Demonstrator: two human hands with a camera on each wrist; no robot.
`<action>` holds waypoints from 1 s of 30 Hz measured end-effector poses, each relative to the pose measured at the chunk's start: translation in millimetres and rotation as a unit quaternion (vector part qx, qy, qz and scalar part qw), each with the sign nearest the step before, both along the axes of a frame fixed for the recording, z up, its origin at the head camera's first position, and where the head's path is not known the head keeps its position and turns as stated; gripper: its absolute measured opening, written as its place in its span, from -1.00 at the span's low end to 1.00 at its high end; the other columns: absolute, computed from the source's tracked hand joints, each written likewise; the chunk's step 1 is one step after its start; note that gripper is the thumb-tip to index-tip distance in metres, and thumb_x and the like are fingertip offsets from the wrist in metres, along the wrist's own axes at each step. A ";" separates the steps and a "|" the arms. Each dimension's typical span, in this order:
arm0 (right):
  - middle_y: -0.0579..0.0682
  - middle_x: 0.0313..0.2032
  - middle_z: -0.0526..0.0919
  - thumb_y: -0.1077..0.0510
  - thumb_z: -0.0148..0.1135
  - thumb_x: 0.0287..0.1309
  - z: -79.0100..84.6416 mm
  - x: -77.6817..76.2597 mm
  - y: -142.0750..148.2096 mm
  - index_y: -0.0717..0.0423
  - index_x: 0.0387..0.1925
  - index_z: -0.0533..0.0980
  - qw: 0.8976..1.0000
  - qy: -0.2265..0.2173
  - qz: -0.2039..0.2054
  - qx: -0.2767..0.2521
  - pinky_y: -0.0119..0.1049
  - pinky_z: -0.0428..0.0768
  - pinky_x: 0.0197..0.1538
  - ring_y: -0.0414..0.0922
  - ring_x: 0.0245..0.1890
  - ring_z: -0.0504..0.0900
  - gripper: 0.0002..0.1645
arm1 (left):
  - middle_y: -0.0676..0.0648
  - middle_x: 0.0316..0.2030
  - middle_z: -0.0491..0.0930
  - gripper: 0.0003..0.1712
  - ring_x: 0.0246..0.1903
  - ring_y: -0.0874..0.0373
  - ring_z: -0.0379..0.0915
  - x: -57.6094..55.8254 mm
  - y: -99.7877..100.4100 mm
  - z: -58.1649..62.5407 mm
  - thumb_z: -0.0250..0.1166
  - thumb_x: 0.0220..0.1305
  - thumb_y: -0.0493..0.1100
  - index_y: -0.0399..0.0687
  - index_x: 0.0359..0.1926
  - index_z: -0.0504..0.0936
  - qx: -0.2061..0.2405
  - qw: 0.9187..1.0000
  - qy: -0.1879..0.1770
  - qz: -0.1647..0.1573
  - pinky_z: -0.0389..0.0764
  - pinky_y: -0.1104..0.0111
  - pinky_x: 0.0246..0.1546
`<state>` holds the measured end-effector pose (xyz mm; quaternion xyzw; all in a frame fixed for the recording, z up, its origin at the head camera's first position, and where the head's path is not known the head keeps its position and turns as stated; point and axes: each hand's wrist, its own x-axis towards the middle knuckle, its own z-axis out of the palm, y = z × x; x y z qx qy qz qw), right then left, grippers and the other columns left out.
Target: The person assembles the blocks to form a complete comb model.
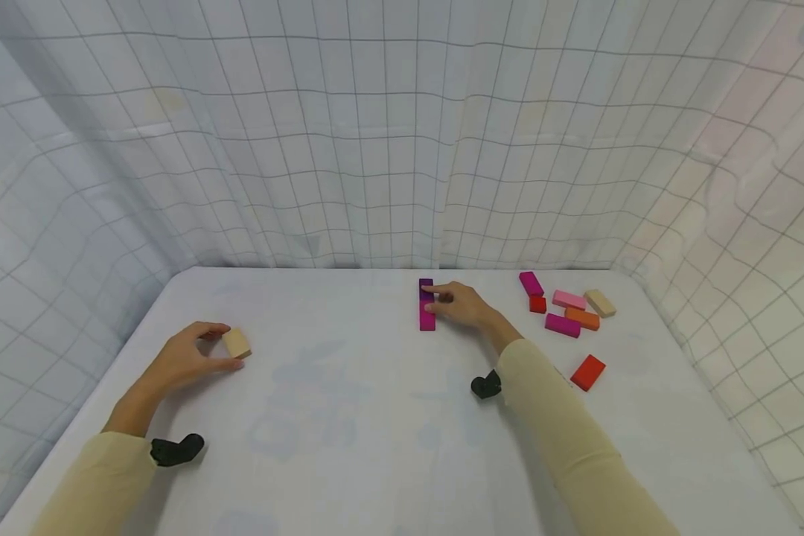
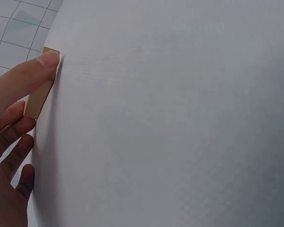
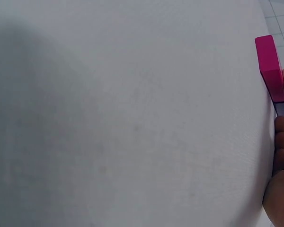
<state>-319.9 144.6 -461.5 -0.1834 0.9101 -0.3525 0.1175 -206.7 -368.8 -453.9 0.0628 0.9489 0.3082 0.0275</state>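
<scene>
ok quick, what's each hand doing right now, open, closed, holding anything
Left hand: closed, holding the beige block between thumb and fingers.
Right hand: touching the purple block and magenta block; whether its grip is closed can't be told.

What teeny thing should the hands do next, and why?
I'd lift the right hand gently away: its fingertips touch the purple block and magenta block, which already seem lined up end to end, so more nudging might spoil them. Meanwhile, the left hand holds a cream block.

Three magenta blocks point(image 1: 427, 321), two red point(image 1: 588, 372), two beige point(image 1: 237, 342), one purple point(image 1: 426, 282), one pink point(image 1: 569, 300), one orange point(image 1: 583, 319)
</scene>
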 end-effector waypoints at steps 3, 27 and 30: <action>0.17 0.20 0.54 -0.09 0.30 0.42 -0.8 0.0 -1.1 -0.10 0.47 0.44 1.000 -0.002 0.001 0.000 0.02 0.42 0.32 0.06 0.17 0.46 -0.35 | -0.45 0.25 0.43 -0.06 0.23 -0.39 0.28 -0.1 -2.2 -0.2 0.57 0.16 0.15 -0.37 0.34 0.44 0.011 1.000 -0.007 0.003 0.35 -0.28 0.14; 0.18 0.16 0.52 -0.05 0.25 0.46 1.8 0.6 -5.4 -0.11 0.49 0.41 1.000 -0.007 -0.011 0.006 0.02 0.44 0.25 0.05 0.11 0.44 -0.36 | -0.29 0.12 0.60 -0.23 0.10 -0.18 0.45 -28.5 64.3 16.8 0.60 0.15 0.05 -0.32 0.24 0.59 0.029 0.995 0.062 -0.069 0.54 -0.09 0.07; 0.18 0.17 0.52 -0.06 0.24 0.46 2.3 1.5 -5.2 -0.11 0.49 0.40 1.000 -0.006 -0.013 0.008 0.02 0.43 0.27 0.06 0.12 0.44 -0.36 | -0.28 0.14 0.60 -0.25 0.11 -0.18 0.44 -32.4 81.0 18.9 0.60 0.15 0.01 -0.31 0.25 0.59 0.035 0.993 0.065 -0.091 0.53 -0.09 0.07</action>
